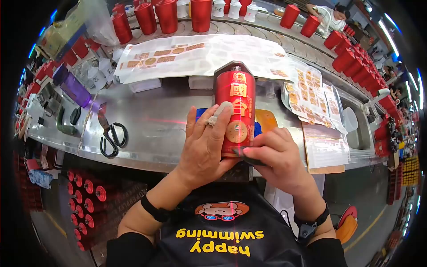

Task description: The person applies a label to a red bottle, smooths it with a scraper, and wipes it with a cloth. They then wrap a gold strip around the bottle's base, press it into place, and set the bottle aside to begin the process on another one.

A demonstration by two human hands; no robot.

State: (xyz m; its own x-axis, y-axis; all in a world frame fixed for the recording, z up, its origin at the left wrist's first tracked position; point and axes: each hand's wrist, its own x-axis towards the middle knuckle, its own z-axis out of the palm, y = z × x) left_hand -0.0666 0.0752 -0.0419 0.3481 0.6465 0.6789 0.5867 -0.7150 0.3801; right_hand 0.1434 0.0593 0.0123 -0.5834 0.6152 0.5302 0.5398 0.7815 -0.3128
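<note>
- Red bottle (235,107): we see it lying on the steel table (155,120) at the middle of the scene. Its cap points far and its base is near, at the table's near edge.
- It carries gold characters, with a round gold label (236,131) below them.
- Our left hand (204,142) clasps the bottle's left side. The fingers lie along it, and the forefinger, wrapped in white tape (218,113), rests on the red surface.
- Our right hand (278,155) is at the bottle's near right end. Its fingers are pinched on a dark flat piece (251,159) held against the base; we cannot tell what that piece is.
- A blue pad (201,112) shows under the bottle on both sides, and an orange piece (267,119) lies just right of it.
- Black scissors (113,138) lie on the table to the left, well apart from the hands. A purple bottle (75,89) lies farther left.
- A large label sheet (200,53) is spread beyond the bottle, and smaller label sheets (311,102) lie to the right.
- Upright red bottles (169,15) line the far side, and another person (331,15) sits at the far right.
</note>
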